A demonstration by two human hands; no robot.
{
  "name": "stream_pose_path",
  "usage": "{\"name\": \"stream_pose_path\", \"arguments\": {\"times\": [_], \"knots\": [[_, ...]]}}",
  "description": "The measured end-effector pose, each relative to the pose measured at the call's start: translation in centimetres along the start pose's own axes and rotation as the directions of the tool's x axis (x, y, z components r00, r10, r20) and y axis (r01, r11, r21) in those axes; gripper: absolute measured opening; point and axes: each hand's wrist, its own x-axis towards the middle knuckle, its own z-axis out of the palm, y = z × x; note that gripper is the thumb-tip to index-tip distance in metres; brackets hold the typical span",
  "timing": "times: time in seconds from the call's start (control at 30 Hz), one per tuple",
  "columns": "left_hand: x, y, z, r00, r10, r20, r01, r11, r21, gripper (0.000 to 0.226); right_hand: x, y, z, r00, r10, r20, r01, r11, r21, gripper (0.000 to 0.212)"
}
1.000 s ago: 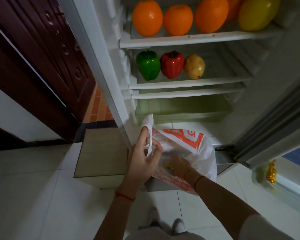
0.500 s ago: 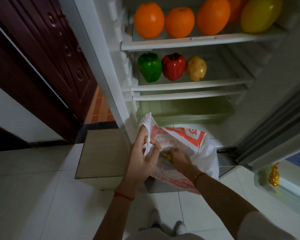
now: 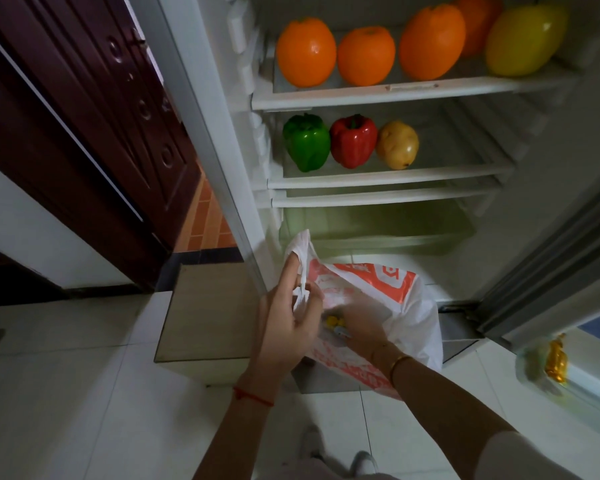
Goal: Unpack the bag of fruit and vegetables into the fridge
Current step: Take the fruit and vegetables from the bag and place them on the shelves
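A white and orange plastic bag [image 3: 409, 299] hangs in front of the open fridge. My left hand [image 3: 284, 323] pinches its handle and holds it up. My right hand [image 3: 361, 327] is inside the bag's mouth, its fingers around a small yellow item [image 3: 331, 321] that is mostly hidden. The fridge's upper shelf [image 3: 395, 93] carries several oranges [image 3: 305, 51] and a yellow fruit [image 3: 523, 39]. On the shelf below [image 3: 378, 180] a green pepper [image 3: 307, 143], a red pepper [image 3: 354, 142] and a potato [image 3: 397, 145] stand in a row.
A greenish crisper drawer [image 3: 378, 226] sits under the lowest shelf. The fridge door [image 3: 551, 271] stands open at the right, with a yellow packet [image 3: 555, 358] in its pocket. A low wooden box [image 3: 205, 306] is at the left of the bag. A dark door [image 3: 101, 116] is at left.
My right hand has drawn back a little toward the bag's mouth, and the yellow item shows more clearly. My view has shifted slightly down the fridge. The left hand keeps its hold.
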Motion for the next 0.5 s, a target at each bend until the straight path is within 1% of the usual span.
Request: {"name": "stream_pose_path", "arguments": {"times": [0.07, 0.1, 0.13, 0.2, 0.27, 0.33, 0.37, 0.4, 0.43, 0.47, 0.5], "knots": [[0.0, -0.1, 0.0, 1.000, 0.001, -0.009, 0.000, 0.999, 0.050, 0.034, -0.3, 0.2, -0.5, 1.000, 0.005, 0.011, -0.005, 0.999, -0.041, 0.025], [0.1, 0.1, 0.0, 1.000, 0.012, -0.013, -0.011, 0.997, 0.071, 0.034, -0.3, 0.2, -0.7, 0.999, 0.018, 0.048, -0.018, 1.000, -0.004, 0.030], [0.1, 0.3, 0.0, 1.000, 0.025, -0.010, -0.024, 0.996, 0.083, 0.035, -0.4, 0.2, -1.1, 0.997, 0.037, 0.061, -0.039, 0.999, 0.034, 0.040], [0.2, 0.8, 0.2, 0.999, 0.040, 0.020, -0.042, 0.995, 0.092, 0.041, -1.0, 0.3, -2.3, 0.997, 0.073, 0.031, -0.078, 0.974, 0.213, 0.053], [0.6, 0.8, 0.7, 0.998, 0.028, 0.051, -0.033, 0.994, 0.108, 0.048, -1.5, 0.3, -3.4, 0.996, 0.089, 0.021, -0.091, 0.958, 0.273, 0.054], [1.1, 0.9, 1.4, 0.997, 0.024, 0.075, -0.033, 0.992, 0.126, 0.048, -2.1, 0.2, -5.0, 0.984, 0.176, 0.030, -0.177, 0.937, 0.300, 0.054], [1.4, 1.0, 1.8, 0.996, 0.028, 0.085, -0.039, 0.991, 0.130, 0.048, -2.4, 0.2, -6.0, 0.977, 0.208, 0.050, -0.212, 0.913, 0.348, 0.051], [1.7, 1.1, 2.2, 0.995, 0.036, 0.097, -0.049, 0.989, 0.137, 0.048, -2.9, 0.3, -7.0, 0.975, 0.215, 0.059, -0.219, 0.880, 0.422, 0.042], [2.0, 1.2, 2.6, 0.993, 0.044, 0.107, -0.060, 0.987, 0.148, 0.048, -3.5, 0.5, -8.0, 0.971, 0.213, 0.111, -0.240, 0.825, 0.512, 0.030], [2.2, 1.3, 3.0, 0.992, 0.052, 0.116, -0.071, 0.984, 0.164, 0.049, -4.4, 0.7, -9.3, 0.963, 0.196, 0.186, -0.270, 0.736, 0.621, 0.020], [2.5, 1.3, 3.4, 0.991, 0.057, 0.125, -0.080, 0.980, 0.183, 0.049, -5.2, 1.0, -10.3, 0.953, 0.180, 0.245, -0.302, 0.644, 0.703, 0.020]]}}
